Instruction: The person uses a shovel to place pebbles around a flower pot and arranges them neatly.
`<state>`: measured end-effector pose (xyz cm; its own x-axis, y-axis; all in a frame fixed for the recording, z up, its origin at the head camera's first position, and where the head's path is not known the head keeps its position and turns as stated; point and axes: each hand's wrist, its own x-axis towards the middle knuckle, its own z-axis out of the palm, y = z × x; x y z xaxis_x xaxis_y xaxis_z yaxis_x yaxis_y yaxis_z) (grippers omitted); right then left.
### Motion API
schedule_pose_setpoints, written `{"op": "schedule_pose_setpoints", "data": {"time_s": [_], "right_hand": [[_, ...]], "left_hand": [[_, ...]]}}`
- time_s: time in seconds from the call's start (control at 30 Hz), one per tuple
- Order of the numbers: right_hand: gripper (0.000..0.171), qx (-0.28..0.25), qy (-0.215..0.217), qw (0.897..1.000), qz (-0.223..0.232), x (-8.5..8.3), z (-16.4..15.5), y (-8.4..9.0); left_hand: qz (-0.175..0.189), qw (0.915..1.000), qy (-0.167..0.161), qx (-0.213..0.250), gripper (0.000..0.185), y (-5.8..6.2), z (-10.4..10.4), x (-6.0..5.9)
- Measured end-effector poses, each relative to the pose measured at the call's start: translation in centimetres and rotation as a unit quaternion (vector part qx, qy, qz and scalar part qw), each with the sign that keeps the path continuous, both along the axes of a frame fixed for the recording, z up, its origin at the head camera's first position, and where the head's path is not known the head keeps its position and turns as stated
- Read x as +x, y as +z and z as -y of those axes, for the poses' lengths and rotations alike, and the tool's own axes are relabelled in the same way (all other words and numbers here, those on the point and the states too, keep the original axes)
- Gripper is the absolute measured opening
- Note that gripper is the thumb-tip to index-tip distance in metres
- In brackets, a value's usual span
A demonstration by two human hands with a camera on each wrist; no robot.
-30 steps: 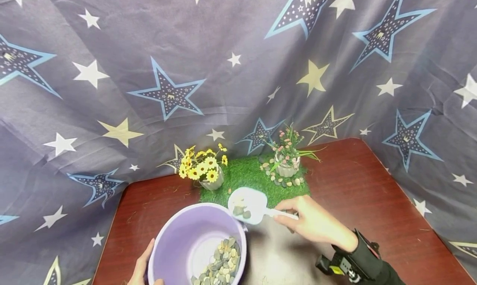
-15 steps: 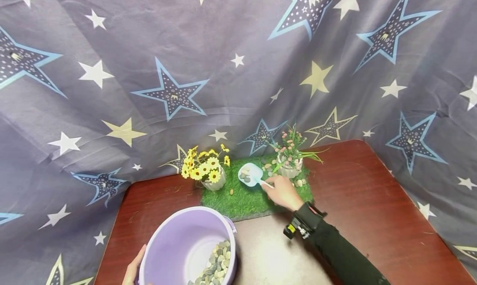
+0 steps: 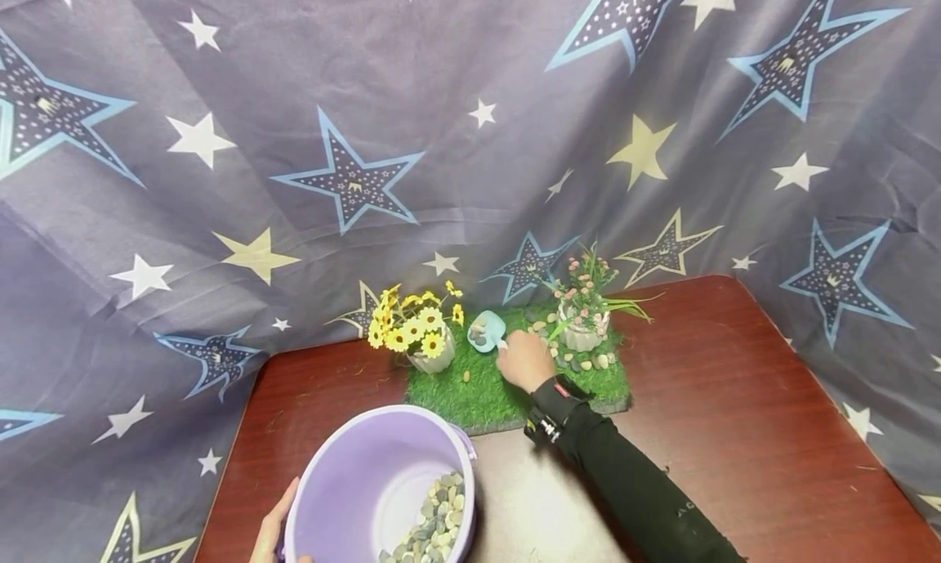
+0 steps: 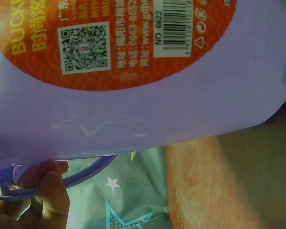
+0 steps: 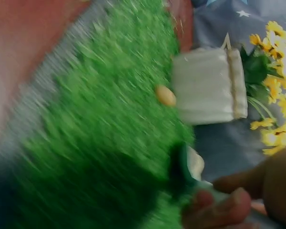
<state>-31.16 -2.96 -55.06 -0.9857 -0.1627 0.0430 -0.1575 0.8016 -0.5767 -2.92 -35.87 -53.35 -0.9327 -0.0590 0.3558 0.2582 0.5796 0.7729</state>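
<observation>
My right hand (image 3: 517, 357) pinches the handle of a small pale-blue scoop (image 3: 487, 331) holding a few pebbles. The scoop hangs over the green grass mat (image 3: 478, 395), just right of the white pot of yellow flowers (image 3: 434, 357). In the right wrist view that pot (image 5: 209, 86) shows blurred, with one loose pebble (image 5: 166, 95) beside it and the scoop (image 5: 188, 164) above my fingers (image 5: 219, 210). My left hand (image 3: 274, 534) holds the purple bucket (image 3: 345, 481) at its near-left side, fingers (image 4: 45, 191) curled round its thin handle. Pebbles (image 3: 434, 524) lie in the bucket.
A pot of pink flowers (image 3: 584, 330) stands on the mat's right part, ringed by pebbles (image 3: 581, 363). The red-brown table (image 3: 735, 399) stretches right of the mat. A star-patterned cloth (image 3: 353, 179) hangs close behind and at both sides.
My right hand carried the scoop from the bucket's rim away to the far mat, ending beside the yellow flowers. The left hand stayed on the bucket.
</observation>
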Motion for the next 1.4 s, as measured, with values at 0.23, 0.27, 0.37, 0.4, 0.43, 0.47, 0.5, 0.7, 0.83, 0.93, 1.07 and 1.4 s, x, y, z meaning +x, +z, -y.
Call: {"op": "schedule_pose_setpoints", "data": {"time_s": [0.23,0.27,0.37,0.4,0.43,0.47,0.5,0.7,0.83,0.93,1.07,1.4], "right_hand": [[0.018,0.121,0.032,0.991,0.037,-2.2,0.3,4.1],[0.019,0.133,0.039,0.989,0.046,-2.4,0.2,4.6],[0.022,0.153,0.053,0.985,0.065,-2.9,-0.1,5.8],[0.022,0.152,0.059,0.984,0.072,-2.9,-0.2,6.0],[0.022,0.153,0.063,0.983,0.075,-3.0,-0.4,6.2],[0.021,0.150,0.069,0.983,0.082,-3.0,-0.6,6.3],[0.020,0.146,0.072,0.983,0.085,-3.0,-0.7,6.3],[0.017,0.112,0.072,0.988,0.078,-2.8,-1.7,4.9],[0.025,0.081,0.087,0.990,0.071,-2.0,-2.5,4.0],[0.029,0.068,0.094,0.990,0.076,-1.5,-2.6,3.8],[0.031,0.069,0.099,0.990,0.076,-0.9,-2.4,4.0],[0.009,0.125,0.091,0.987,0.041,-0.1,-0.7,4.9]], "left_hand": [[0.062,0.9973,0.015,0.035,0.091,0.0,-0.4,0.2],[0.068,0.9970,0.018,0.030,0.091,0.0,-0.5,0.3],[0.073,0.9970,0.018,0.017,0.092,0.0,-0.7,0.3],[0.069,0.9974,0.015,0.015,0.093,0.1,-0.8,0.3],[0.063,0.9978,0.011,0.016,0.093,0.1,-0.8,0.2],[0.056,0.9980,0.002,0.027,0.093,0.1,-0.8,0.2],[0.049,0.9984,-0.002,0.029,0.094,0.1,-0.8,0.1],[0.044,0.9990,0.001,0.006,0.096,0.1,-0.6,0.1],[0.044,0.9990,0.003,0.005,0.096,0.0,-0.3,0.2],[0.050,0.9986,0.008,0.012,0.093,0.0,-0.1,0.2],[0.052,0.9985,0.015,0.008,0.093,0.1,-0.1,0.3],[0.068,0.9944,0.076,-0.027,0.092,0.7,-1.0,0.4]]}}
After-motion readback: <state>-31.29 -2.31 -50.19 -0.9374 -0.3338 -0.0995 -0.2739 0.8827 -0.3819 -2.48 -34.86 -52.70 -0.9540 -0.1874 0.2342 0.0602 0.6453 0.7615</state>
